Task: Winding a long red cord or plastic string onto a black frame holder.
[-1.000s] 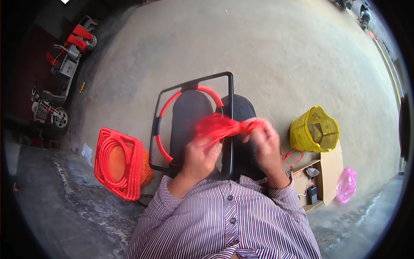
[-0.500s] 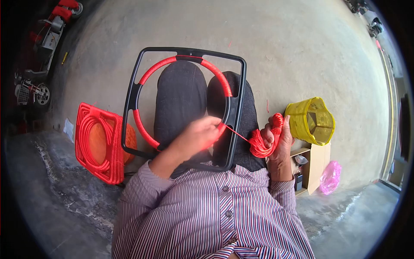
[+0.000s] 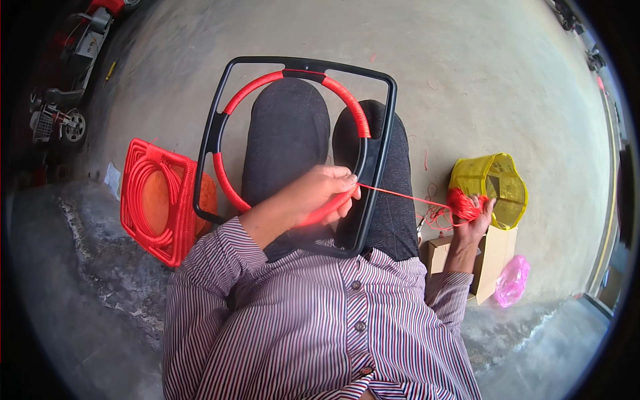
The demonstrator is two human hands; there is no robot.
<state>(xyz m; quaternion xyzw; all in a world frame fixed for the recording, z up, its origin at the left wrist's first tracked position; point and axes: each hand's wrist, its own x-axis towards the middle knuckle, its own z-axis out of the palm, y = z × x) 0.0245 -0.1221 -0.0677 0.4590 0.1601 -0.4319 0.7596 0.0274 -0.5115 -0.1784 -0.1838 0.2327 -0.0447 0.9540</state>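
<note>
Across my thighs lies a black square frame [image 3: 392, 107] with a round ring inside it, mostly wound in red cord [image 3: 347, 101]. The ring's right side shows a bare black stretch. My left hand [image 3: 327, 192] grips the ring at its lower right, where the winding ends, and the thumb and fingers pinch the cord there. A taut red strand [image 3: 407, 196] runs from those fingers over the frame's right bar to my right hand [image 3: 477, 220]. That hand is closed around a bundle of red cord [image 3: 465, 204], out to the right beside the yellow basket.
Left of my legs stands a stack of red-wound frames [image 3: 157, 200] by an orange round seat [image 3: 208, 200]. At right are a yellow mesh basket [image 3: 470, 175], an open cardboard box [image 3: 493, 263] and a pink plastic bag [image 3: 512, 281]. A scooter [image 3: 67, 123] stands far left.
My right hand has moved right with the cord bundle, and the strand is longer and tight. My left hand has shifted slightly right onto the ring. Loose cord now shows beside the bundle.
</note>
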